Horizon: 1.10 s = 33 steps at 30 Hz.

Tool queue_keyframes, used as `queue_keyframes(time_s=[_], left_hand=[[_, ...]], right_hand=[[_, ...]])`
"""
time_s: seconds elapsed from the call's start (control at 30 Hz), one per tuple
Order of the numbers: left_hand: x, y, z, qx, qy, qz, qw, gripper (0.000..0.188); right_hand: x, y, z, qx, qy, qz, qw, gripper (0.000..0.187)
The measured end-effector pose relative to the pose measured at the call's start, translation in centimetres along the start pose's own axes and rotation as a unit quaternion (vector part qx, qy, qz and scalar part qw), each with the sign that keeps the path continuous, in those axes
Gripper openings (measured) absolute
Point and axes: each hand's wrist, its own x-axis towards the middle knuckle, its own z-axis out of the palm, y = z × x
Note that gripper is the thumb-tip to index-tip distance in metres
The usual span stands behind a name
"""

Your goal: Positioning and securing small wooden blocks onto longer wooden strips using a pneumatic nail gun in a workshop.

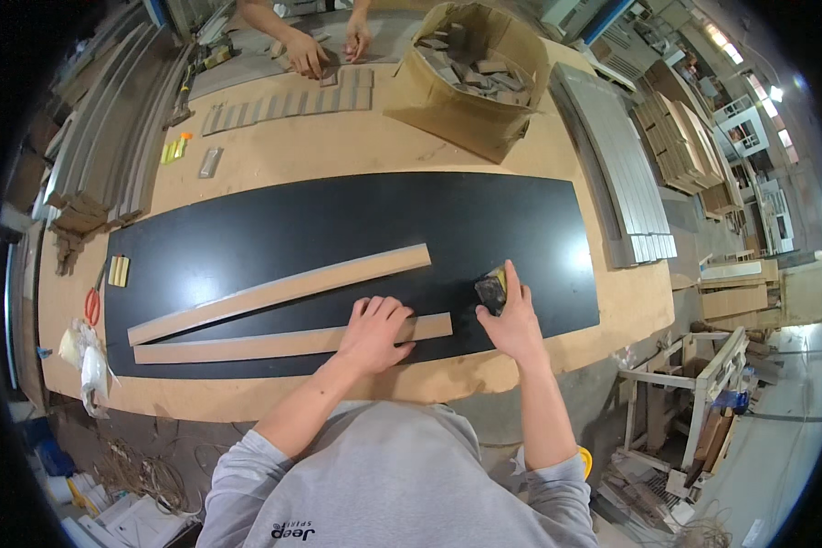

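Two long tan strips with grey edges lie on a black panel, converging toward its left end. My left hand (374, 333) rests over the near strip (256, 345), close to its right end, with the fingers curled down around it. Just beyond, the far strip (283, 290) lies at a slant, touched by no hand. To the right of the strips, my right hand (518, 320) grips a small dark block with a yellow edge (491, 290). Its forefinger stretches forward along the block. The black panel (338, 210) lies flat on a tan board tabletop.
Across the table, another person's hands (315, 55) handle small pieces beside a row of grey blocks (288, 105). A cardboard box (470, 114) of offcuts stands at the far side. Long boards are stacked left (110, 137) and right (612, 155). Red-handled scissors (92, 306) lie left.
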Motion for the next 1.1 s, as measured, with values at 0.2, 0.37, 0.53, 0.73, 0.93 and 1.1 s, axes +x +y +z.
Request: queue_keyframes(time_s=[0.2, 0.37, 0.53, 0.73, 0.93, 1.1], left_hand=[[-3.6, -1.7, -2.8, 0.004, -0.039, -0.078, 0.996, 0.055], [-2.6, -0.5, -9.3, -0.074, -0.124, -0.148, 0.978, 0.034], [-1.8, 0.0, -12.1, -0.071, -0.164, -0.169, 0.969, 0.029], [-2.1, -0.1, -11.8, -0.082, -0.158, -0.162, 0.971, 0.029], [-4.1, 0.0, -10.0, -0.082, -0.087, -0.090, 0.989, 0.025], [-4.8, 0.3, -9.6, -0.065, 0.015, -0.085, 0.994, 0.023]], right_hand=[[-1.6, 2.9, 2.4, 0.007, -0.012, -0.179, 0.984, 0.074], [-3.0, 2.9, 4.4, 0.278, -0.273, -0.052, 0.919, 0.055], [-3.9, 1.4, 5.3, 0.398, -0.252, -0.051, 0.880, 0.047], [-5.0, 1.1, 5.2, 0.402, -0.237, -0.047, 0.883, 0.045], [-6.2, 1.7, 6.9, 0.433, -0.217, -0.023, 0.874, 0.047], [-7.0, 1.0, 8.9, 0.475, -0.096, -0.005, 0.874, 0.053]])
